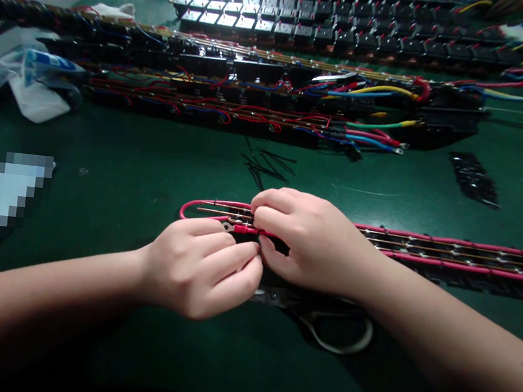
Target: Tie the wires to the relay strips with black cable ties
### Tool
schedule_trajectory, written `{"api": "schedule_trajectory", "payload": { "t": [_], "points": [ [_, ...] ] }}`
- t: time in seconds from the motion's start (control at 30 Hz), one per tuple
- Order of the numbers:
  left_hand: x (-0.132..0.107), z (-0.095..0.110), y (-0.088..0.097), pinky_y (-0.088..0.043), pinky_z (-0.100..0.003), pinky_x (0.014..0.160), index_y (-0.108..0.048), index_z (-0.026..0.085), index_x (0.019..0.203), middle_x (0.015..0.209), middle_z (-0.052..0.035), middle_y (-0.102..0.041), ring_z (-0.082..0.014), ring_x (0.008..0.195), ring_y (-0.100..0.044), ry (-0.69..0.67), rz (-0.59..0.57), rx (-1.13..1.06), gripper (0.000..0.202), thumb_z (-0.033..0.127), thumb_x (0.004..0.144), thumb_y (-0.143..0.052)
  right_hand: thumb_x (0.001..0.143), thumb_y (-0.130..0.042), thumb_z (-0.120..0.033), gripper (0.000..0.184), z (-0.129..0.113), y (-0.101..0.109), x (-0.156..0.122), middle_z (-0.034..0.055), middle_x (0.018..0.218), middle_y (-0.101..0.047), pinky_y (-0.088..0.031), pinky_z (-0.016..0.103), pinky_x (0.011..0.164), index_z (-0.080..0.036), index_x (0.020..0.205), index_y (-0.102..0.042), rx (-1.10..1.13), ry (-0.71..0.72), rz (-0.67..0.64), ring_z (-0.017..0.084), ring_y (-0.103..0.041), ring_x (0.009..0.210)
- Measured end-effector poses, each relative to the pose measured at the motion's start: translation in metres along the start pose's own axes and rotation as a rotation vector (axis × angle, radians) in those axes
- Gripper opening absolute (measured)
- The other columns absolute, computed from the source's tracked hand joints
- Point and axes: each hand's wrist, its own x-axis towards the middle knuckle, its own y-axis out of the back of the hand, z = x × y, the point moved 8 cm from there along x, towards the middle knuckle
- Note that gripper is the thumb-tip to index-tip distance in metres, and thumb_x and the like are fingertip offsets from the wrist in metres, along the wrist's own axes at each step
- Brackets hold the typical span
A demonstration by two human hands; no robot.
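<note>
A long black strip (447,250) with bare copper-coloured rods lies across the green table. Red wire (485,247) runs along both its edges, held by small black ties, and loops around the left end. A ring terminal with a red sleeve (242,229) sits at that end. My right hand (308,238) is closed over the strip there, fingers curled on the red wire by the sleeve. Just below the terminal, my left hand (207,268) is closed, thumb and fingertips meeting the right hand's; what they pinch is hidden. Scissors (343,345) lie partly under my right hand.
Loose black cable ties (269,162) lie beyond my hands, and a bundle of ties (473,178) is further right. Wired black strips (252,111) fill the back. A plastic bag (44,83) lies at left, above a pixelated flat object (4,200).
</note>
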Motion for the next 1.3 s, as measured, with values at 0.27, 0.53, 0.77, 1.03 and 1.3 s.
{"api": "schedule_trajectory", "payload": {
  "t": [0.27, 0.53, 0.77, 1.03, 1.3],
  "points": [
    [0.001, 0.000, -0.002, -0.058, -0.033, 0.060, -0.068, 0.007, 0.091, 0.082, -0.0087, -0.078, -0.0193, 0.070, -0.074, 0.003, -0.017, -0.062, 0.016, 0.010, 0.097, -0.053, 0.089, -0.055, -0.014, 0.014, -0.003, 0.002, -0.001, 0.0110, 0.108, -0.072, -0.050, 0.034, 0.073, -0.016, 0.081, -0.067, -0.054, 0.009, 0.015, 0.023, -0.066, 0.087],
    [0.004, 0.000, -0.002, -0.058, -0.030, 0.060, -0.068, 0.009, 0.088, 0.080, -0.0063, -0.077, -0.0165, 0.068, -0.072, -0.009, -0.034, -0.039, 0.020, 0.010, 0.098, -0.050, 0.092, -0.055, -0.014, 0.014, -0.004, -0.001, 0.001, 0.0105, 0.107, -0.072, -0.049, 0.035, 0.073, -0.017, 0.086, -0.068, -0.097, 0.024, -0.023, 0.022, -0.065, 0.087],
    [0.005, -0.004, 0.002, -0.056, -0.027, 0.064, -0.066, 0.017, 0.083, 0.076, -0.0015, -0.075, -0.0127, 0.066, -0.068, -0.022, -0.028, 0.082, 0.020, 0.012, 0.097, -0.054, 0.082, -0.062, -0.016, 0.011, -0.011, 0.047, -0.036, 0.0124, 0.098, -0.072, -0.051, 0.044, 0.073, -0.021, 0.090, -0.066, -0.330, -0.095, -0.103, 0.031, -0.065, 0.088],
    [0.005, 0.002, -0.005, -0.055, -0.025, 0.061, -0.069, 0.016, 0.085, 0.075, -0.0012, -0.074, -0.0117, 0.063, -0.067, -0.025, -0.019, 0.080, 0.017, 0.014, 0.096, -0.056, 0.078, -0.051, -0.001, 0.033, -0.023, 0.020, -0.114, 0.0083, 0.087, -0.075, -0.054, 0.038, 0.065, -0.021, 0.099, -0.068, -0.317, -0.008, -0.281, 0.025, -0.068, 0.073],
    [0.002, -0.001, -0.015, -0.055, -0.027, 0.059, -0.068, 0.015, 0.086, 0.075, -0.0012, -0.074, -0.0127, 0.063, -0.068, -0.050, -0.078, 0.014, 0.016, 0.013, 0.096, -0.056, 0.065, -0.056, 0.000, 0.024, -0.021, -0.001, -0.089, 0.0054, 0.068, -0.067, -0.050, 0.029, 0.050, -0.019, 0.078, -0.063, -0.242, -0.061, -0.215, 0.020, -0.061, 0.055]
  ]
}}
